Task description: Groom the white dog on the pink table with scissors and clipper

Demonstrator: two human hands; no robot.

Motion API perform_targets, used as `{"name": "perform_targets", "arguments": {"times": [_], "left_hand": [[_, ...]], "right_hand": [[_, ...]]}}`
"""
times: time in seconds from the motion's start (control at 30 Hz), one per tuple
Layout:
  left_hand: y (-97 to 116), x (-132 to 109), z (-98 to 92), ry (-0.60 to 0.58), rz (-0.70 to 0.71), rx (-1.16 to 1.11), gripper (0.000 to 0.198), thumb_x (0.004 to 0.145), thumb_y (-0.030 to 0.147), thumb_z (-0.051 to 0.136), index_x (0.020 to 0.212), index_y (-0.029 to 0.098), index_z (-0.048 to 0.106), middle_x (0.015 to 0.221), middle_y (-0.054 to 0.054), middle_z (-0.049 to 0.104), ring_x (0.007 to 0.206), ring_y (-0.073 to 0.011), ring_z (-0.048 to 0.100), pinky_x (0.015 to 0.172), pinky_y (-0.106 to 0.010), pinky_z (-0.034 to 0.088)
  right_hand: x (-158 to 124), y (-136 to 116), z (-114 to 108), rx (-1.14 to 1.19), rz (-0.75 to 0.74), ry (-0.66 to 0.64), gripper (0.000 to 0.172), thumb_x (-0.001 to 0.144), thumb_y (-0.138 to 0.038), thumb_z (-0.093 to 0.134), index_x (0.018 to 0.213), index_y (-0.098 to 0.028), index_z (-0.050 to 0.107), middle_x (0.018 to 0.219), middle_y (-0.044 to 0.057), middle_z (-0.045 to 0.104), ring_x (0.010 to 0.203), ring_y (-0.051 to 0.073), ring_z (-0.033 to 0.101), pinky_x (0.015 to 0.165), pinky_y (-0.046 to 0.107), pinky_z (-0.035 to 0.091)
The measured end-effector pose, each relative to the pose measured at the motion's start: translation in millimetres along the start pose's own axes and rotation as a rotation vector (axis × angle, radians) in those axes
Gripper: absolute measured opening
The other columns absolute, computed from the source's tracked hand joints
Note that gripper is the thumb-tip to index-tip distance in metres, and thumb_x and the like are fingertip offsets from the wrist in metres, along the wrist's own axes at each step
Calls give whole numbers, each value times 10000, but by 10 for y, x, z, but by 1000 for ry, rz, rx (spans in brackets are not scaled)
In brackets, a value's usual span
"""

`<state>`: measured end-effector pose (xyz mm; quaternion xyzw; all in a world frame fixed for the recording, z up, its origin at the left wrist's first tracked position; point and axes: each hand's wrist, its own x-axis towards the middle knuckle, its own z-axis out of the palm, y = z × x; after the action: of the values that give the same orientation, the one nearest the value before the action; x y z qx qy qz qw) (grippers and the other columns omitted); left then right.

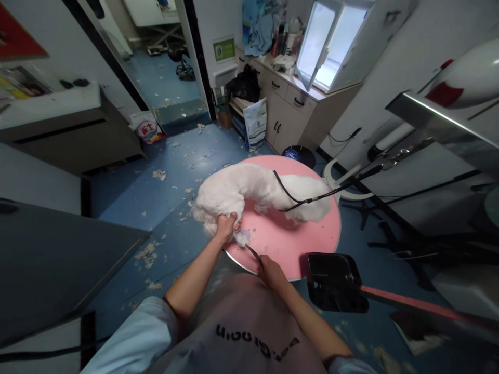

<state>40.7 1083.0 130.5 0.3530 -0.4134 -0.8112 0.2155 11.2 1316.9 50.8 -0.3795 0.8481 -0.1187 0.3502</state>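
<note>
A white dog (257,182) stands on a round pink grooming table (280,249), a black grooming loop (286,192) around its neck. My left hand (227,227) is closed around one of its legs, near the table's front left edge. Low on that leg, the fluffy paw (241,239) lies just off the tabletop edge. My right hand (270,270) grips a pair of scissors (253,252), whose blades point up and left at the paw. The handles are mostly hidden by my fingers.
Right of the table is a black dustpan (337,283) with a pink handle. The loop's strap runs to a metal arm (448,124) at right. Clumps of cut fur (148,254) litter the blue floor. Cabinets (288,104) and bags stand behind.
</note>
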Motion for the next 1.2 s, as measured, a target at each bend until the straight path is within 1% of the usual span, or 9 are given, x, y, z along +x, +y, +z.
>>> {"name": "perform_targets", "arguments": {"times": [0.13,0.27,0.43,0.53,0.63,0.77,0.9,1.07,1.2], "left_hand": [[56,-13,21,-39,1,-21,808,404,842,830,708,162,518,525,41,521,349,-30,359,358,-190,265],[73,-18,31,-39,-6,-20,817,379,845,835,693,160,517,523,41,522,353,-28,367,355,-185,267],[31,1,8,-52,-5,-28,808,388,842,839,667,152,524,517,37,528,347,-25,366,352,-182,282],[13,9,-7,-53,1,-28,798,407,845,834,632,142,531,520,25,533,345,-28,373,352,-186,289],[24,2,-5,-47,-11,-43,805,371,844,842,608,140,532,502,24,521,339,-31,372,348,-187,285],[36,-10,1,-65,-24,-58,802,337,833,855,584,153,506,466,29,505,327,-32,356,343,-186,274],[17,-8,-14,-53,-22,-63,801,330,834,853,580,154,508,453,25,506,323,-33,347,339,-188,271],[20,-16,-25,-67,-28,-68,795,332,821,861,564,144,516,458,30,482,334,-25,335,347,-187,264],[18,-11,-46,-52,-44,-86,805,309,814,871,598,143,531,458,34,477,335,-20,313,348,-186,249]], "right_hand": [[30,-34,-39,-62,-4,-4,293,921,-72,450,1160,-133,609,1126,181,720,1029,267,679,818,324,410],[15,-25,-65,-67,-4,-21,365,923,-41,422,1225,-153,594,1184,158,716,1028,245,683,820,315,425],[-35,-24,-111,-76,-37,-19,327,924,-51,439,1198,-144,593,1166,148,713,1032,233,675,833,302,428],[-46,-19,-129,-89,-31,-25,325,929,-45,428,1196,-142,585,1149,145,718,1037,227,672,828,296,411],[-51,-10,-140,-79,-32,-55,298,947,-67,426,1187,-150,582,1151,141,723,1006,226,683,794,293,400],[-55,-12,-177,-50,-60,-50,270,943,-91,453,1176,-146,577,1152,146,717,1016,235,682,786,294,389],[-74,-23,-247,-50,-31,-120,252,960,-102,443,1163,-160,581,1135,132,721,975,229,687,755,293,372],[-114,-35,-340,-13,-59,-139,230,960,-122,473,1155,-155,590,1147,133,724,1003,236,690,740,285,355],[-126,-35,-391,4,-41,-192,234,976,-126,446,1131,-167,617,1084,120,735,957,235,688,729,288,345]]}}
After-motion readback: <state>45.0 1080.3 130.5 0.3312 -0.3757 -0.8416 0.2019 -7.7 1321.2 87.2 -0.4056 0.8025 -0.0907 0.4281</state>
